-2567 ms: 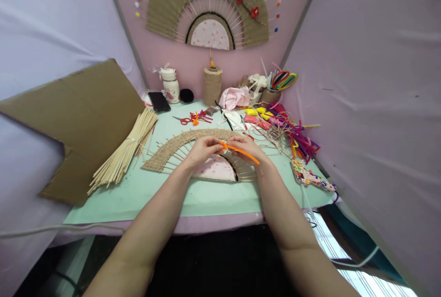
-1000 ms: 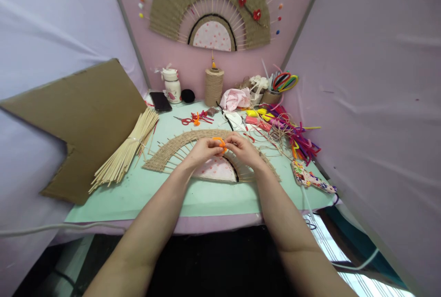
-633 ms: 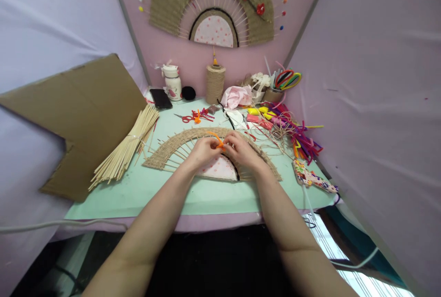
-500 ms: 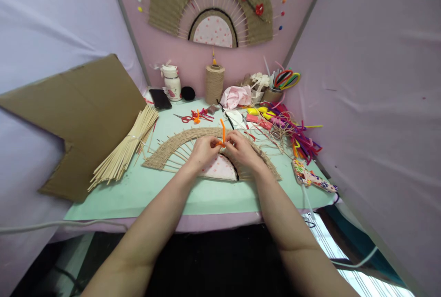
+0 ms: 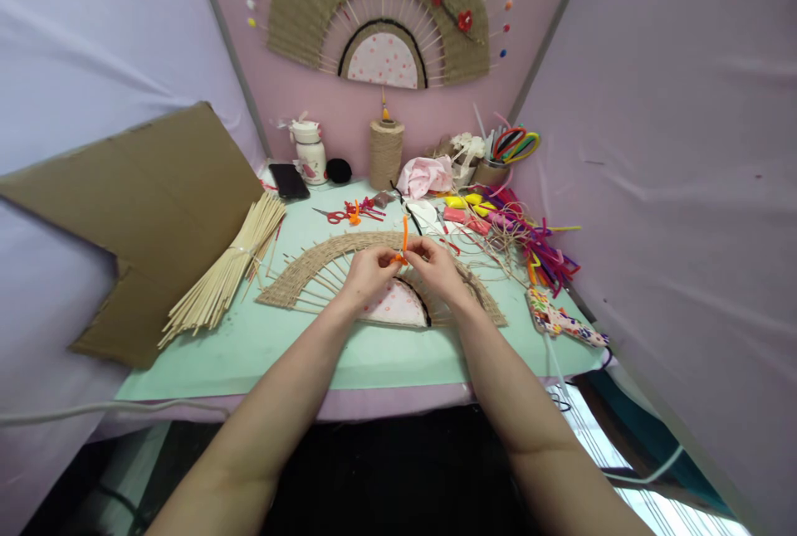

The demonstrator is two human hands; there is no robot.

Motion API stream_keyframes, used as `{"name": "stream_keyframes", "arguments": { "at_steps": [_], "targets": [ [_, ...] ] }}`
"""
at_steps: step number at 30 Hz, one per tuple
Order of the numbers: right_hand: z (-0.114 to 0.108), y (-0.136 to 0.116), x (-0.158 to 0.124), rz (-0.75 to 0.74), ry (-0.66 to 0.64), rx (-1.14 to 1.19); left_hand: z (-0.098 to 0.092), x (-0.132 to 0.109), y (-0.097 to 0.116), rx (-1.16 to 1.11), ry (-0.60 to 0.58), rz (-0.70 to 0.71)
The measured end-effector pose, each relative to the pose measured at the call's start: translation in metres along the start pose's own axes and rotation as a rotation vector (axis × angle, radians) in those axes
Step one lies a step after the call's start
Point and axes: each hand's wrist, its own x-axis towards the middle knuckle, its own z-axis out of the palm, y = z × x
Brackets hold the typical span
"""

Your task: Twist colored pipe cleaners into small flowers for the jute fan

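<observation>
My left hand (image 5: 367, 272) and my right hand (image 5: 437, 267) meet above a half-made jute fan (image 5: 305, 272) that lies flat on the mint-green table (image 5: 261, 345). Both pinch an orange pipe cleaner (image 5: 403, 239); its free end sticks straight up between my fingertips, and a small bent part sits in the pinch. The fan has a woven jute arc, bare wooden sticks and a pink dotted half-circle at its centre, partly hidden under my hands.
A bundle of wooden sticks (image 5: 227, 270) and brown cardboard (image 5: 143, 204) lie at left. Red scissors (image 5: 333, 215), a twine spool (image 5: 386, 153), a phone (image 5: 289, 182) and a white bottle (image 5: 307, 153) stand behind. Coloured pipe cleaners (image 5: 529, 241) and a patterned glue gun (image 5: 560, 322) lie at right. A finished fan (image 5: 379, 9) hangs on the wall.
The pipe cleaner's long end pointed down to the right; my hands curled it into a small loop, and its free end now stands upright. Both hands stayed over the fan's centre.
</observation>
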Motion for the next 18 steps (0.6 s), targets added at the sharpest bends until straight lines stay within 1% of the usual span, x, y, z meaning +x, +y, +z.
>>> {"name": "stream_keyframes", "arguments": {
  "at_steps": [2, 5, 8, 10, 13, 18],
  "targets": [
    [-0.001, -0.003, -0.001, -0.016, -0.025, -0.001, 0.000, 0.000, -0.001, 0.006, 0.001, 0.013],
    [-0.001, -0.006, -0.002, -0.033, -0.029, -0.040, 0.000, 0.000, -0.001, 0.093, 0.003, 0.069],
    [0.001, -0.006, -0.003, -0.025, 0.011, -0.100, 0.000, 0.000, 0.000, 0.217, 0.026, 0.146],
    [0.003, -0.003, -0.002, -0.008, 0.045, -0.128, 0.001, -0.001, -0.001, 0.275, 0.041, 0.168],
    [0.006, 0.002, -0.001, 0.041, 0.076, -0.099, 0.002, -0.001, -0.001, 0.327, 0.050, 0.172],
    [0.007, 0.010, 0.002, 0.190, 0.092, 0.064, 0.005, -0.002, -0.001, 0.338, 0.083, 0.189]
  ]
}}
